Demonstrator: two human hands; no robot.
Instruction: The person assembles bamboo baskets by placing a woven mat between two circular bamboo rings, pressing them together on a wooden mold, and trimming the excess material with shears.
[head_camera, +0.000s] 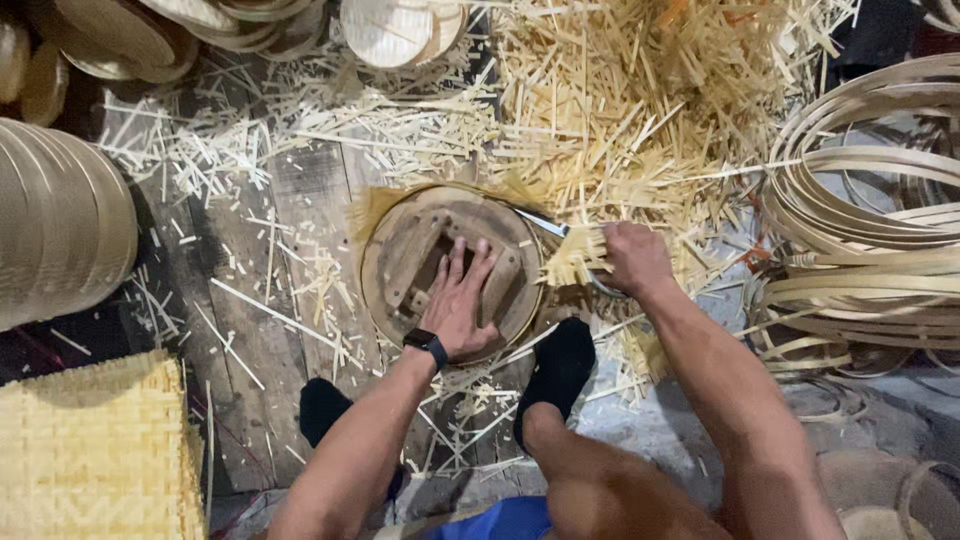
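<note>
L hand (458, 300) lies flat, fingers spread, pressing down on a round wooden form (450, 262) that sits on the plank floor (240, 300) between the person's feet. It clamps nothing, just palm pressure; a dark watch sits on the wrist. A woven bamboo mat seems pinned under the form, w/ frayed strip ends (375, 205) sticking out along the upper-left edge. R hand (632, 258) has its grip closed around a knife (545, 222), blade lying at the form's upper-right rim, right by a tuft of cut strip ends (578, 255).

Progress, judging by the scene: trimming round the form looks partly done. The right and lower rim read fairly clean, but the fringe at upper left is not yet cut. A big heap of offcuts (620, 110) covers the floor beyond.

Around: stacked round finished pieces (60, 220) at left, woven sheet (90, 450) lower left, coils of bamboo hoops (870, 210) at right, more discs (395, 30) up top.
</note>
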